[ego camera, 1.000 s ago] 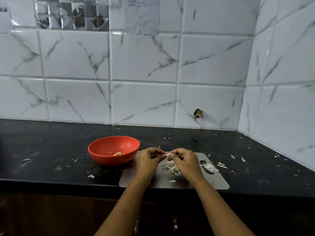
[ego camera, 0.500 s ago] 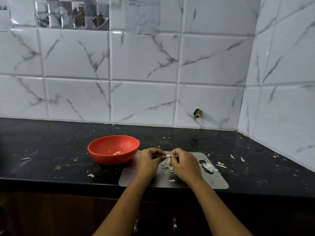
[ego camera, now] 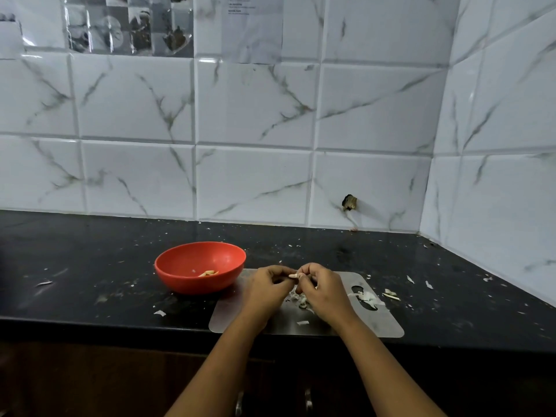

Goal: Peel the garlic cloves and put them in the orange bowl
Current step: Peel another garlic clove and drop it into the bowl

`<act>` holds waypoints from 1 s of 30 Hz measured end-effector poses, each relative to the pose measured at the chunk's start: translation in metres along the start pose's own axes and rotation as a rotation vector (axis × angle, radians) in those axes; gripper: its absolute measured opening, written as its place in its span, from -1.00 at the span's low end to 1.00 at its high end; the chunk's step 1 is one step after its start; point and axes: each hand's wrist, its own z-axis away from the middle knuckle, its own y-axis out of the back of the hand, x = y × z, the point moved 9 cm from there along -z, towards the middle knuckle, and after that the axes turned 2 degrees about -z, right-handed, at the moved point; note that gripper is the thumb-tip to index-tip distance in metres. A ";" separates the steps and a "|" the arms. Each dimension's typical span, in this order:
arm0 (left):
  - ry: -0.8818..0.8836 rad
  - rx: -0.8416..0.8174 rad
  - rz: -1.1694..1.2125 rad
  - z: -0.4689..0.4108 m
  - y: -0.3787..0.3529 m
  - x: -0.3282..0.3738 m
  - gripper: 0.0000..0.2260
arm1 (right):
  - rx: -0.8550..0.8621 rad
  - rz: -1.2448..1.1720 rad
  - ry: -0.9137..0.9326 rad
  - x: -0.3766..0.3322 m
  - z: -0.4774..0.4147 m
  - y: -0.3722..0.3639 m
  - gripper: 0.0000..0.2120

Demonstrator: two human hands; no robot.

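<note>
While both hands pinch the clove [ego camera: 293,276] just right of the bowl [ego camera: 199,267], over the board [ego camera: 304,308], I judge the main risk to be a slip: the clove is small and held only at fingertip level, so a hard tug on the skin could flick it down among the peels [ego camera: 302,300] or off the counter [ego camera: 90,266]. My left hand [ego camera: 268,288] is curled nearly closed, its fingertips on the clove's left end; my right hand [ego camera: 323,291] is likewise curled, thumb and forefinger working the other end. I cannot tell how much skin remains. A few peeled cloves [ego camera: 208,272] lie inside the bowl. Peel scraps right of the bowl could get carried in along with the clove. High on the wall behind the bowl a paper sheet [ego camera: 252,25] carries small print, too blurred to read; I see no brand anywhere.
</note>
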 end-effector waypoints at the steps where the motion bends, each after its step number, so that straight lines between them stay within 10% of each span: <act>1: 0.008 -0.010 0.024 0.000 0.000 -0.001 -0.84 | 0.001 -0.008 0.002 0.000 0.000 0.000 -0.86; 30: 0.087 0.045 0.269 -0.007 0.010 -0.016 -0.90 | 0.138 0.267 0.003 0.002 0.000 0.013 -0.89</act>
